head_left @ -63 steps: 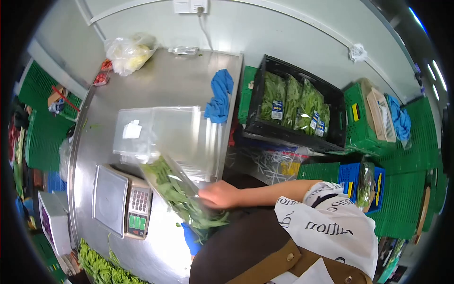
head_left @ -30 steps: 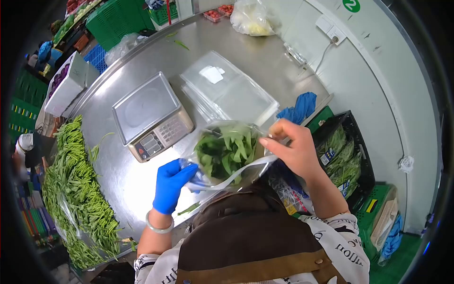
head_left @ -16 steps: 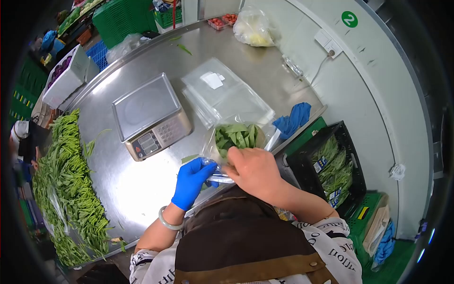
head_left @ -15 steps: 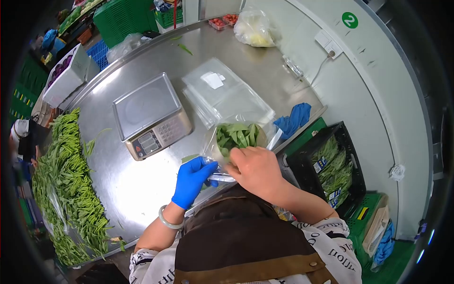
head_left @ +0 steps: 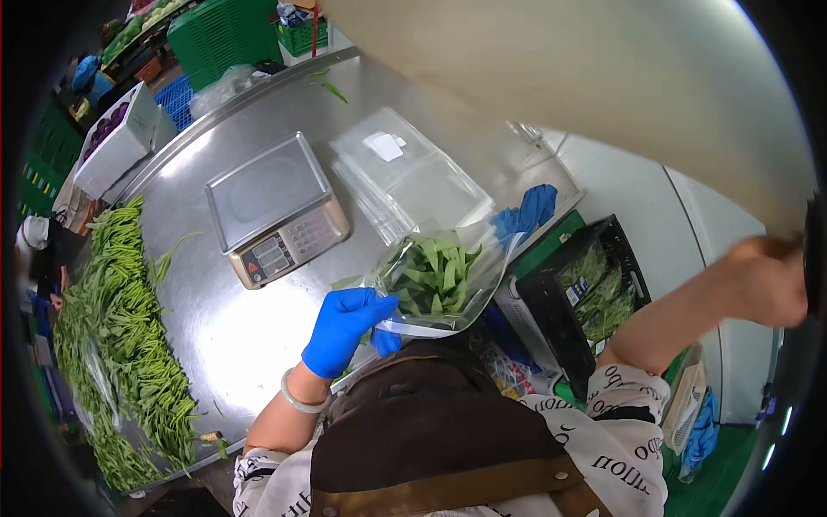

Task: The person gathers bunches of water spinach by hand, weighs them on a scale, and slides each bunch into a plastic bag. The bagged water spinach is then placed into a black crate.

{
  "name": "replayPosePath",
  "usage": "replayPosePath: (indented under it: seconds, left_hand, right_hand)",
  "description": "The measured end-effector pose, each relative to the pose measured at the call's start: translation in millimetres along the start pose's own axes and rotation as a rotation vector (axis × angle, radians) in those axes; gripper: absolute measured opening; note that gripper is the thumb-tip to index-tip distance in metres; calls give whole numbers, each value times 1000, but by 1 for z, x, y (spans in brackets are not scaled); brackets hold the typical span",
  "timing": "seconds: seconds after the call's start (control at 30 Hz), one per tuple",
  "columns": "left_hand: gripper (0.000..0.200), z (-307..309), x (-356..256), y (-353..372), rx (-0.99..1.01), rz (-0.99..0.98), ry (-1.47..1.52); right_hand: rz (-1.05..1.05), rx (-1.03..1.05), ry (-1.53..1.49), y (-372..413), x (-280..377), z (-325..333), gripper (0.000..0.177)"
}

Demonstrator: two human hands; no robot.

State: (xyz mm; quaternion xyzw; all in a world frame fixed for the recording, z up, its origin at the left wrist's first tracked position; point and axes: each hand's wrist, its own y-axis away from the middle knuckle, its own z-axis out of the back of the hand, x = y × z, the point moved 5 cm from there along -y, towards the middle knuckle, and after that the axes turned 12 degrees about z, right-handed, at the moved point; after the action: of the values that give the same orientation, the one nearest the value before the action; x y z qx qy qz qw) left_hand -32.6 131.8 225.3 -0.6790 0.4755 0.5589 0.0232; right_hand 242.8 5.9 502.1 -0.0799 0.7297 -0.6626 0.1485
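Note:
My left hand (head_left: 340, 332), in a blue glove, is closed on the rim of a clear plastic bag (head_left: 472, 303). Cut leafy greens (head_left: 431, 271) fill the bag, which lies at the near edge of the steel table. My bare right hand (head_left: 767, 280) is raised at the far right, its fingers curled at the lower end of a large, pale beige curved sheet (head_left: 603, 86). That sheet is blurred, close to the camera, and covers the upper right of the view. Its full shape cannot be made out.
A scale (head_left: 276, 215) and a stack of clear bags (head_left: 413, 177) rest on the steel table (head_left: 233, 353). Long greens (head_left: 129, 345) are heaped at left. A blue glove (head_left: 530, 211) lies near a black crate (head_left: 624, 267) of bagged greens at right.
My right hand has left the bag and swung up and right with the beige sheet, which earlier ringed the leaves inside. My left hand still grips the bag; its mouth now looks wider.

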Motion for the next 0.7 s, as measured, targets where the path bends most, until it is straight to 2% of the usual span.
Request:
replayPosePath:
  seconds: [0.07,0.1,0.13,0.17,0.2,0.23,0.27,0.33,0.37,0.4,0.43,0.5,0.53,0.63,0.67,0.7]
  left_hand:
    - [21,1,4,3,10,-23,15]
    - [20,2,4,5,24,-18,29]
    - [19,3,4,8,37,-13,44]
    - [19,5,4,10,51,-6,58]
    - [18,6,5,11,79,-6,80]
    - [19,7,5,12,67,-32,84]
    - [20,8,5,11,73,-33,53]
    - [22,12,1,8,77,-39,-10]
    - [22,12,-3,3,121,18,4]
    - [24,19,-10,-10,105,-133,-90]
    - [25,32,-20,-26,-38,-242,-163]
    - [23,42,-56,-44,-138,-322,219]
    - [24,52,-68,-45,-131,-357,253]
    - [24,7,-68,24,-419,-704,125]
    - [23,2,-47,41,-408,-760,-18]
    - [23,-2,-19,57,-392,-817,-163]
  right_hand:
    - [110,89,126,48,-7,7,14]
    - [94,375,-22,79,0,-22,9]
    - [168,675,36,110,2,-43,10]
    - [-1,1110,-11,154,-11,-53,16]
    - [-69,1314,-190,180,-6,-58,31]
    - [-266,1457,-312,205,0,-56,47]
    - [-521,1461,-494,228,4,-53,58]
    - [-880,1277,-820,259,12,-59,53]
    - [-1051,1158,-981,267,16,-66,51]
    - [-1143,1208,-877,274,13,-75,43]
    - [-1231,1260,-773,281,7,-86,35]
    - [-1258,981,-656,289,-19,-106,23]
    - [-1262,844,-598,291,-28,-109,18]
    - [-1100,508,-733,231,-8,-84,12]
    - [-921,396,-1024,223,-3,-67,9]
    - [-736,492,-988,224,1,-47,9]
